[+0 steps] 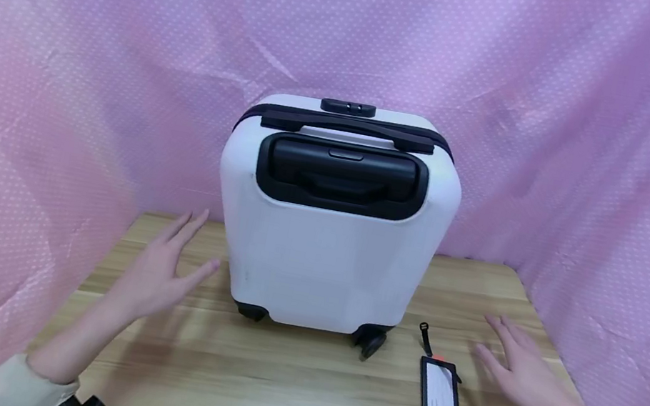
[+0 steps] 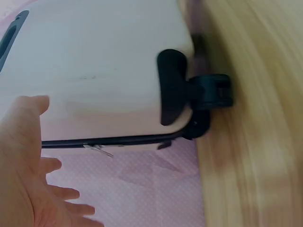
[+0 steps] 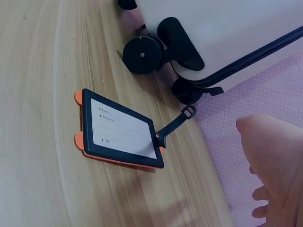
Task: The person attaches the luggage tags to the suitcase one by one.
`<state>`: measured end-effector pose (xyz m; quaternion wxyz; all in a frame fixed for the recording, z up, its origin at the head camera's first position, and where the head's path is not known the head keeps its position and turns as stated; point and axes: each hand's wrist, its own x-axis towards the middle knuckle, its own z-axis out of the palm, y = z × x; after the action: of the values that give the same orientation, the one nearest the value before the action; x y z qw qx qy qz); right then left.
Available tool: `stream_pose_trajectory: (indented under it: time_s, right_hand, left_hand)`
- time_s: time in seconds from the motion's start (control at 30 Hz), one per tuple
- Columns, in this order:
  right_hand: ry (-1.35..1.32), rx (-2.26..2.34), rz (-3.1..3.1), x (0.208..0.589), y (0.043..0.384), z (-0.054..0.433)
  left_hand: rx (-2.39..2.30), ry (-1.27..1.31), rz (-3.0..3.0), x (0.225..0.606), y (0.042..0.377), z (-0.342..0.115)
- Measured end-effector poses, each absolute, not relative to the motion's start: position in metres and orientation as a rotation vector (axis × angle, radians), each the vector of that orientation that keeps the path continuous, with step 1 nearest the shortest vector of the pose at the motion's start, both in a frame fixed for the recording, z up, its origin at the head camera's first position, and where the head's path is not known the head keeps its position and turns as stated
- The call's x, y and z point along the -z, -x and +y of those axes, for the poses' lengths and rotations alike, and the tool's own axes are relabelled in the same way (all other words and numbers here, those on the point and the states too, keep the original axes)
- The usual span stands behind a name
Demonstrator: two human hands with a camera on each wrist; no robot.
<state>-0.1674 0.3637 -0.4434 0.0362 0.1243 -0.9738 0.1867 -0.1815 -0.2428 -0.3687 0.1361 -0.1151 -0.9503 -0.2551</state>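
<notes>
A white suitcase with a black zip line and black wheels stands upright on the wooden table. Its retracted pull handle faces me, below a black carry handle. To its left my left hand hovers with spread fingers, apart from the shell and holding nothing. On the table to the right lies a luggage tag, black-framed with orange edges, a white name card and a short buckled strap. My right hand is just right of the tag, fingers extended, not touching it.
Pink dotted cloth hangs behind and on both sides of the wooden table. A black combination lock sits on top of the suitcase. One caster wheel shows near the tag's strap.
</notes>
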Motion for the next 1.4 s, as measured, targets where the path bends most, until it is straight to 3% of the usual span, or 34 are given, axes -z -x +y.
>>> stream_pose_trajectory:
  time_s: [0.43,0.87,1.4]
  right_hand:
    - [-0.465,-0.627,-2.963,0.459,0.194,0.335]
    - [-0.542,-0.746,-3.1,0.474,0.233,0.319]
    - [-0.759,-0.987,-3.131,0.488,0.246,0.316]
  left_hand:
    - [1.057,0.443,-2.196,0.317,0.228,-0.213]
    - [1.016,0.658,-1.915,0.272,0.243,-0.185]
    - [0.998,0.653,-1.895,0.263,0.246,-0.17]
